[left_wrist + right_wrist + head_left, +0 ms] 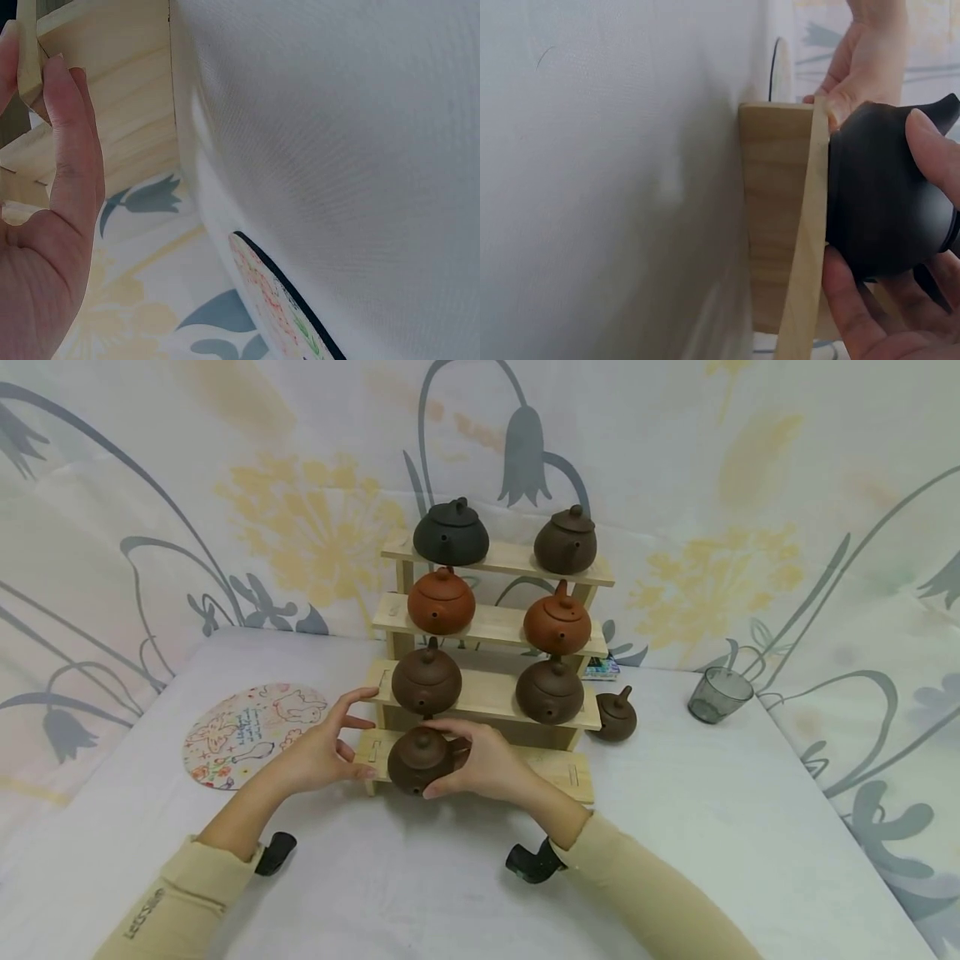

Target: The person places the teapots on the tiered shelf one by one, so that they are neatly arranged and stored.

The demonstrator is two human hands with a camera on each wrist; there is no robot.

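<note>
A dark brown clay teapot (pixel 412 763) sits at the left of the bottom step of a wooden tiered stand (pixel 551 770). My right hand (pixel 491 763) grips this teapot from its handle side, thumb at the front and fingers behind. In the right wrist view, the teapot's base (pixel 835 187) is right at the board, with the thumb on its body and fingers curled beneath. The step's left end is pinched by my left hand (pixel 318 756); in the left wrist view, thumb and fingers lie on opposite faces of the board (pixel 30 67).
Higher steps carry several teapots: a black one (pixel 450 537), reddish ones (pixel 441 603) and brown ones (pixel 426 683). Right of the stand are another brown teapot (pixel 617 718) and a glass cup (pixel 720 695). A printed oval mat (pixel 225 735) lies on the left.
</note>
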